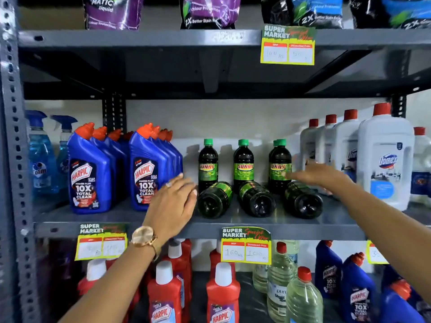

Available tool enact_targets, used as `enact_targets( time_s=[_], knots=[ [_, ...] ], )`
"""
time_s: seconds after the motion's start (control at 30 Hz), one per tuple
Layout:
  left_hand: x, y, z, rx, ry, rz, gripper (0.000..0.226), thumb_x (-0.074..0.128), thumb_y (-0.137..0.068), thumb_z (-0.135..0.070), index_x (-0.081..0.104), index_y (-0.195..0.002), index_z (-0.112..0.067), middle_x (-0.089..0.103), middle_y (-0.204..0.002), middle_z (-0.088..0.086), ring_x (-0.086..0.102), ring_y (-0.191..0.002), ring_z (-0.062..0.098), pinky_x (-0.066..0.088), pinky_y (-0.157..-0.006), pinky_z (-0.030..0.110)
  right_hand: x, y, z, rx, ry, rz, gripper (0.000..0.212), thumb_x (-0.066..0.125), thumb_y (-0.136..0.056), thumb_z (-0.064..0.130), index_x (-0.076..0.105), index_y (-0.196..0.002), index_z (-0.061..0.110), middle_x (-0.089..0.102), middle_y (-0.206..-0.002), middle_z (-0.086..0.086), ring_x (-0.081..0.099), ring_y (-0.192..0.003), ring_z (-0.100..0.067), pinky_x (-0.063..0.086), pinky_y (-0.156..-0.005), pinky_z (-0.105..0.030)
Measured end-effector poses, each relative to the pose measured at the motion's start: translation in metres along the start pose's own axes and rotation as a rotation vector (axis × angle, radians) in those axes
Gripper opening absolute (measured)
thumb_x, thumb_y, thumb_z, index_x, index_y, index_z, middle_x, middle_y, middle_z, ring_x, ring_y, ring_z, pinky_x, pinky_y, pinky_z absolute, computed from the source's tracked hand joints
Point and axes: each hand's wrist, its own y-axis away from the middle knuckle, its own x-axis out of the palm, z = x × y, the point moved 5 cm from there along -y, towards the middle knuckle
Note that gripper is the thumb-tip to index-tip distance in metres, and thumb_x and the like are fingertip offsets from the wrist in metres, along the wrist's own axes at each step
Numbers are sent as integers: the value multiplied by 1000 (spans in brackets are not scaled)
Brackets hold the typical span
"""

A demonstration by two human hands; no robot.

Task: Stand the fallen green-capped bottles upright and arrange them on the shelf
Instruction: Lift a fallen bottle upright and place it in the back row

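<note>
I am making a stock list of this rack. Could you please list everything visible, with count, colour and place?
Fallen bottles: 3, dark with green labels, middle shelf front, bases toward camera.
Upright bottles: at least 3, dark, green caps, behind the fallen ones.
Harpic bottles: two rows, blue, orange-red caps, middle shelf left.
Spray bottles: 2, blue, far left.
Domex bottles: several, white, red caps, middle shelf right.
Pouches: several, purple, black and blue, top shelf.
Red bottles: several, white caps, bottom shelf.
Clear bottles: several, red caps, bottom shelf.
Price tags: 4, yellow, shelf edges.
Left hand: open, wristwatch, beside the leftmost fallen bottle.
Right hand: open, reaching toward the right upright bottle.
</note>
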Motion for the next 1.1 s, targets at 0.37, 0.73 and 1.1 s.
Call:
enact_targets(
  time_s=[0.37, 0.73, 1.1],
  knots=[
    [22, 31, 0, -132, -201, 34, 37, 38, -87, -28, 55, -55, -19, 59, -50, -1, 56, -41, 22, 29, -39, 23, 47, -30, -29, 256, -346, 178, 72, 62, -77, 59, 52, -123, 5, 60, -102, -16, 57, -76, -28, 47, -59, -28],
    [22, 30, -1, -147, -157, -69, 39, 39, -83, -25, 51, -47, -16, 52, -42, 0, 47, -35, 21, 19, -44, 20, 31, -45, -22, -89, -648, -325, 79, 64, -60, 74, 62, -105, 8, 70, -103, -12, 65, -97, -31, 51, -83, -39],
    [21, 29, -3, -164, -145, -80, 38, 39, -80, -23, 47, -44, -15, 50, -40, 0, 45, -34, 22, 17, -44, 20, 51, -55, -14, -89, -713, -379, 64, 79, -74, 37, 54, -121, 1, 62, -124, -19, 57, -118, -34, 45, -97, -40]
  ],
)
